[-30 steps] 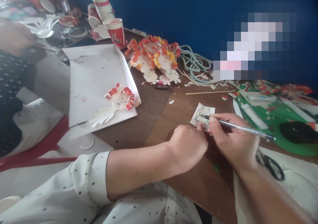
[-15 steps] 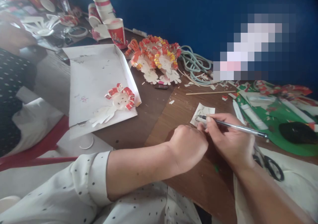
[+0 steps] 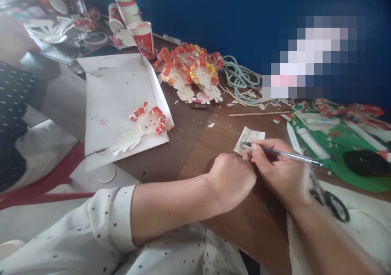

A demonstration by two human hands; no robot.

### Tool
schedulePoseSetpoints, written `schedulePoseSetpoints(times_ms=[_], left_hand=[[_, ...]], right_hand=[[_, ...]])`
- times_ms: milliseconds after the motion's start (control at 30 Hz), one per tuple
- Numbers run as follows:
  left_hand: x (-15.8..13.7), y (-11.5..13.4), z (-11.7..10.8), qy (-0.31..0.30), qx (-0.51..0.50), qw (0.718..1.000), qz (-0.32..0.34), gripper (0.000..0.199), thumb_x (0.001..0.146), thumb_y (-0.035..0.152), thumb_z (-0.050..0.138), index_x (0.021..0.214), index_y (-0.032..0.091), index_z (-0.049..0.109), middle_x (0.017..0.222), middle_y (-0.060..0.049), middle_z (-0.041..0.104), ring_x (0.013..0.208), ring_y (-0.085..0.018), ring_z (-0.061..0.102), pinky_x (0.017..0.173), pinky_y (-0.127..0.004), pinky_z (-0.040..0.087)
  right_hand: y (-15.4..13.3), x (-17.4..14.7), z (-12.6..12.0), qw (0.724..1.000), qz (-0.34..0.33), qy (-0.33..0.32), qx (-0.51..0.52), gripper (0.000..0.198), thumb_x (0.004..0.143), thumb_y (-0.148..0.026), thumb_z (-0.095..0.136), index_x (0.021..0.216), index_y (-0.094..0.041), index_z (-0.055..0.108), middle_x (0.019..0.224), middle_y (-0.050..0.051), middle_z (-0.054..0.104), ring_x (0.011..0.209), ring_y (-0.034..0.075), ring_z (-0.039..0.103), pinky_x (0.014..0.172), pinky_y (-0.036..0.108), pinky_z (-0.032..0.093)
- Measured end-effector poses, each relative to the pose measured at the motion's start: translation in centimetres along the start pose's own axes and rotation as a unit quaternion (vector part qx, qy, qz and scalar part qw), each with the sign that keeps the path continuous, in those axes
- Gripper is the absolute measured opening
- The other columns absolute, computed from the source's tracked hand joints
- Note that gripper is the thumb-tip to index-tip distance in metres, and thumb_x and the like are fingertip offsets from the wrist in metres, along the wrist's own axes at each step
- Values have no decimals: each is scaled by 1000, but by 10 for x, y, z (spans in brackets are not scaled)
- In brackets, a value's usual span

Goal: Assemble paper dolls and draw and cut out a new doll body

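Note:
A small white piece of paper (image 3: 255, 135) with dark pen lines on it lies on the brown wooden table. My right hand (image 3: 276, 165) pinches a slim clear pen (image 3: 288, 153), whose dark tip touches the drawing. Close to the pen tip, my left hand (image 3: 233, 177) is curled with its back towards me. A fingertip of it presses at the paper's lower edge; the other fingers are mostly hidden. Below my right wrist are black-handled scissors (image 3: 337, 206), partly covered by the arm.
Left stands a white shallow box lid (image 3: 113, 88) bearing a paper doll (image 3: 149, 123) with red curls. Several similar dolls (image 3: 189, 69) are piled behind. A thin stick (image 3: 258, 114), coiled cable (image 3: 238, 77) and green sheet (image 3: 320, 134) lie beyond. Another person's arm (image 3: 18, 43) is far left.
The pen's rear end has swung slightly left and up, with my right hand shifting a little. My left hand and the paper stay almost in place.

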State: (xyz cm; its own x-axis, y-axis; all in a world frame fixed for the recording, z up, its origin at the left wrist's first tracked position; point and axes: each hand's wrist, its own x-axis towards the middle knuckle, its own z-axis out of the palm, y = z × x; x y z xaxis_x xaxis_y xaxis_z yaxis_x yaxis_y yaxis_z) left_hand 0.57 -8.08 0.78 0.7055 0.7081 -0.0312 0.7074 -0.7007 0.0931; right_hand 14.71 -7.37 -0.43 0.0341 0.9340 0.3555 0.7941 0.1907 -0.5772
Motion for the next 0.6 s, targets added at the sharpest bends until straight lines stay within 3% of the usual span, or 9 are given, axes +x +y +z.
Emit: schedulePoseSetpoints(times_ms=[200, 433, 600], left_hand=[[0, 0, 0, -3, 3, 1000, 0, 22, 89, 12, 47, 101, 5, 64, 78, -13, 66, 65, -18, 63, 53, -25, 42], [-1, 0, 4, 36, -10, 999, -2, 21, 86, 7, 46, 96, 5, 65, 75, -11, 66, 62, -20, 64, 49, -27, 42], [-3, 1, 7, 41, 20, 999, -5, 42, 87, 8, 46, 127, -2, 53, 73, -10, 65, 60, -19, 63, 46, -27, 39]], right_hand=[[-1, 2, 0, 1000, -8, -3, -1, 12, 86, -32, 60, 87, -22, 66, 69, 2, 70, 63, 20, 68, 69, 35, 56], [-1, 1, -1, 1000, -8, 9, 4, 12, 86, -32, 61, 88, -21, 66, 69, 2, 70, 61, 18, 67, 67, 33, 56], [3, 0, -8, 998, 0, 58, 16, 20, 88, -33, 60, 102, -20, 68, 82, 6, 73, 62, 17, 67, 62, 31, 55]])
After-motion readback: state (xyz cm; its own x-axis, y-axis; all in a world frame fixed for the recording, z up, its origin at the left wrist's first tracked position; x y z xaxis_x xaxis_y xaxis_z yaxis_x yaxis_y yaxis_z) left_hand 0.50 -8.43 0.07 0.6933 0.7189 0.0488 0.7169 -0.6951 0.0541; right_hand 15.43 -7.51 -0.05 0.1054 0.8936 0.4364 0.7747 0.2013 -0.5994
